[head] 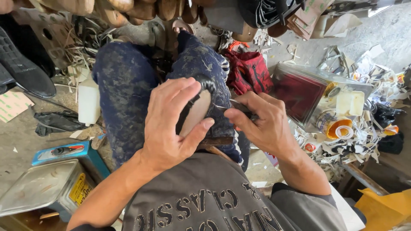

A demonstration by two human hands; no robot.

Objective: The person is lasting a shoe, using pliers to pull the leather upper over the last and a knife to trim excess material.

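Left hand [171, 124] presses a tan shoe sole with black woven edge [195, 112] down on the knee.
Right hand [257, 122] pinches a thin metal blade [227, 107] beside it — a slip could nick those close left fingers [201, 127].

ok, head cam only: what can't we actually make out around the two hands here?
- Pale shoe piece on the knee: mostly covered by the left hand, full shape hidden.
- Thin metal tool in the right hand: handle buried in the fingers, tip too small to tell blade from pincers.
- Wooden block under the hands: only an edge shows.
- Black sole: cut off by the left frame edge.
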